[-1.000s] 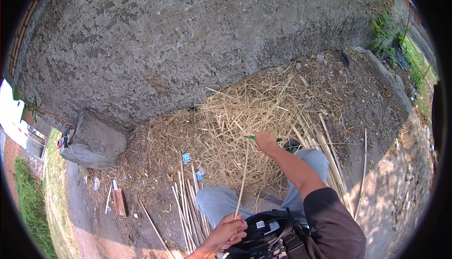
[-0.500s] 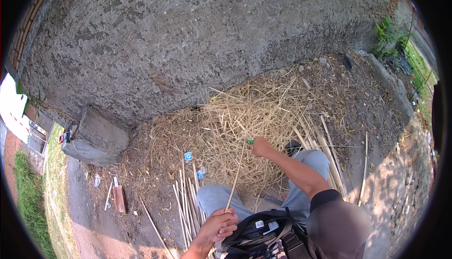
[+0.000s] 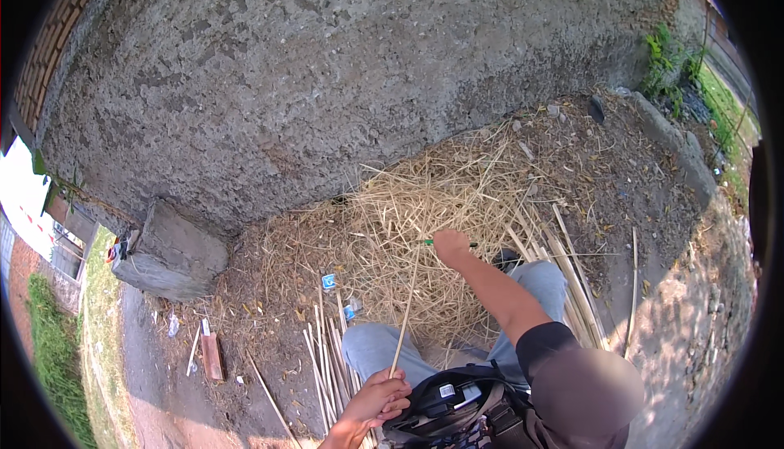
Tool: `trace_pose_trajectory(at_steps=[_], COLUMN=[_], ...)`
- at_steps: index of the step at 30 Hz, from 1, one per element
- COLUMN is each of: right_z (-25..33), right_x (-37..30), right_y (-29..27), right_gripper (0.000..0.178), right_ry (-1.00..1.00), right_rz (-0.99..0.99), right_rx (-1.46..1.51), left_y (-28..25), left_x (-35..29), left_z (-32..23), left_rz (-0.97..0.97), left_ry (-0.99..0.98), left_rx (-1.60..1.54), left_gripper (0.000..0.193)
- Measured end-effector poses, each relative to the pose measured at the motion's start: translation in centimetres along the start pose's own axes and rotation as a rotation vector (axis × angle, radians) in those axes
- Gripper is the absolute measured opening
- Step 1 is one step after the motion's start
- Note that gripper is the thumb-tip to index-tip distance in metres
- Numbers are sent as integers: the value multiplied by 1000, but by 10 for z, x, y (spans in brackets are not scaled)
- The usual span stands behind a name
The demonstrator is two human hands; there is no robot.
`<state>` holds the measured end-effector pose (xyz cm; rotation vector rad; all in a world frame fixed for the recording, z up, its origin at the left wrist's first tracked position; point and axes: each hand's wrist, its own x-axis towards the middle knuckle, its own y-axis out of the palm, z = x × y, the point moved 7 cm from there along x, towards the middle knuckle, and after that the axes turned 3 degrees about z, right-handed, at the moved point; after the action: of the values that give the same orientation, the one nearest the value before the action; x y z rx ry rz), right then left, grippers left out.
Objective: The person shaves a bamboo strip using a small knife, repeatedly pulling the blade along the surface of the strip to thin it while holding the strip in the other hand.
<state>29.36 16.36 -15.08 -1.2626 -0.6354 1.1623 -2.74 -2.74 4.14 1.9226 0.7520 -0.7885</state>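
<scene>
Left hand [image 3: 376, 400], right hand [image 3: 452, 247] and the thin pale strip [image 3: 407, 310] running between them all sit slightly further left of the legs [image 3: 376, 347] than a second ago, and the strip leans a little more.

At the left, a reddish-brown block [image 3: 212, 357] lies on the bare ground, near the squarish concrete block [image 3: 175, 253] that stands against the wall [image 3: 343, 82]. Next comes a bundle of pale strips [image 3: 331, 367] beside the left leg, probably laid there to be within easy reach. Two small blue packets lie just beyond its far end.

The left hand is closed, its fingers curled around the near end of the strip close to the lap, seemingly to anchor it. From there the strip slants far over the left thigh toward the pile of shavings [image 3: 457, 192], which spreads before the feet up to the wall. The right hand makes a tight fist around a green tool [image 3: 429, 242] at the strip's far end; the fist hides most of it, so I can't tell whether tool and strip touch.

Right of the legs, wider slats [image 3: 578, 295] lie side by side, apparently kept apart from the thinner strips, with one lone stick [image 3: 634, 286] beyond.
</scene>
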Motion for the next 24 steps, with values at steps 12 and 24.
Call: trace_pose_trajectory(at_steps=[12, 24], right_z=[1, 34], right_x=[-48, -109], right_y=[-43, -93], right_gripper=[26, 18], right_ry=[52, -337], right_rz=[96, -505], right_rx=[672, 1185], left_y=[-46, -93], left_x=[-41, -10], left_z=[-2, 9], left_rz=[-77, -253], left_ry=[110, 609], left_rx=[557, 1114], left_gripper=[16, 11])
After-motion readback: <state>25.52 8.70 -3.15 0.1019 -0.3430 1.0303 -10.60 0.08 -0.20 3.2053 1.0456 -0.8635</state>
